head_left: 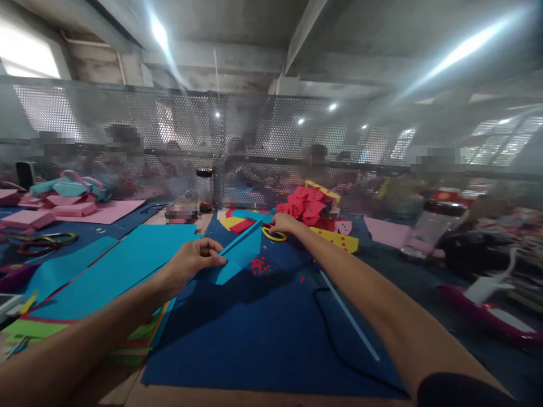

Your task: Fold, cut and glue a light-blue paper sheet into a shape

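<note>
Item 1: my left hand [195, 261], fingers pinched narrow on the near corner of one folded blue paper piece [240, 254], which lies tilted up off the dark blue mat [263, 333] between my two hands

Item 2: my right hand [283, 224], stretched well ahead of the left, closed on the far tip of the same blue piece; I cannot tell how tightly, as the fingers are small and partly hidden

Item 3: one pair of yellow-handled scissors [274, 234], just beside and under my right hand, touching or nearly so

Item 4: one heap of red paper cut-outs [307, 206], just beyond my right hand; number of pieces too many and too blurred to count

Item 5: yellow paper pieces [341, 241], at least two, to the right of that hand

Item 6: one stack of large blue sheets [127, 260], left of my left hand, with green and red sheets showing beneath its edge

Item 7: one thin blue strip [350, 316], lying under my right forearm

Item 8: one black cable [335, 345], beside the strip

Item 9: one dark-lidded jar [205, 189], well beyond my left hand
</note>
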A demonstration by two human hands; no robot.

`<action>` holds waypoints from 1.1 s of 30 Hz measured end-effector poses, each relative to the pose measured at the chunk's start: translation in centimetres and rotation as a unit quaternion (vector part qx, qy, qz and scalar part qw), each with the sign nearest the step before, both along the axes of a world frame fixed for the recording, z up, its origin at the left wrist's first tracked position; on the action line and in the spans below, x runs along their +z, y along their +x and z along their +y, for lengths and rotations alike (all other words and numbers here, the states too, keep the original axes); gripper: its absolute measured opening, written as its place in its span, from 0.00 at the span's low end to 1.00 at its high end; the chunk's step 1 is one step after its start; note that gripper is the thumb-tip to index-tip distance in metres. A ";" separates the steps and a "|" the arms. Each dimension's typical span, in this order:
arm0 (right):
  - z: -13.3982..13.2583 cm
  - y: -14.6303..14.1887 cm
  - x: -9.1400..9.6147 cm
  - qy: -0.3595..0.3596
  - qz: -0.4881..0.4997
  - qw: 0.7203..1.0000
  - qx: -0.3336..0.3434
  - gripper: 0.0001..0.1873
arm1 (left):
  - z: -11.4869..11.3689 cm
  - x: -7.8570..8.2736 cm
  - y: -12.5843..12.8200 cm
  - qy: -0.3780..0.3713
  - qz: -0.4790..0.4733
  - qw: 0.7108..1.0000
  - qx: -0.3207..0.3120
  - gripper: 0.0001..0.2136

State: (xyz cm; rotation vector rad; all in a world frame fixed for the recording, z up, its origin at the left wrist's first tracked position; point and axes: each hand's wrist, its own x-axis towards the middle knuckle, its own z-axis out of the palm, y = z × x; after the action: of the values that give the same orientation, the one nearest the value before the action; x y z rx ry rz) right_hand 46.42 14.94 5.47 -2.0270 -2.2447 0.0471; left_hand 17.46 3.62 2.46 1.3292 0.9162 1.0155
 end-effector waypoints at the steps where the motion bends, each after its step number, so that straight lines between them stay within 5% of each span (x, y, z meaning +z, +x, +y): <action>1: -0.5 0.3 0.0 0.015 0.012 1.000 0.006 0.19 | 0.0 -0.1 0.0 -0.003 0.002 1.000 -0.004 0.17; 8: -6.4 2.5 1.3 0.135 0.139 0.981 0.014 0.18 | 0.1 -1.3 0.2 0.000 0.052 0.998 -0.048 0.13; 10: -9.2 2.2 1.8 0.201 0.269 0.941 0.041 0.17 | -0.1 -1.6 0.4 0.009 0.077 0.995 -0.060 0.13; 13: -13.5 0.4 2.0 0.281 0.222 0.927 0.113 0.12 | -0.5 -1.7 0.8 0.026 0.107 0.991 -0.074 0.13; 18: -16.3 -3.3 -0.5 0.177 0.081 0.943 0.272 0.13 | -1.2 -1.4 1.2 0.018 0.151 0.984 -0.094 0.13; 24: -14.8 -3.7 -2.8 0.104 0.110 0.959 0.240 0.11 | -0.7 -1.8 1.1 0.010 0.189 0.975 -0.116 0.15; 33: -14.2 -3.3 -3.1 0.007 0.130 0.972 0.194 0.11 | 0.4 -3.5 1.0 0.161 0.263 0.947 -0.092 0.10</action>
State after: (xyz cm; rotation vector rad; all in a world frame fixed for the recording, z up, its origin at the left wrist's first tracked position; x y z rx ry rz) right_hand 43.07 0.78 2.35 -1.4456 -2.4147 0.3110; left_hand 18.48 4.02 -1.00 1.9835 1.0178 0.6891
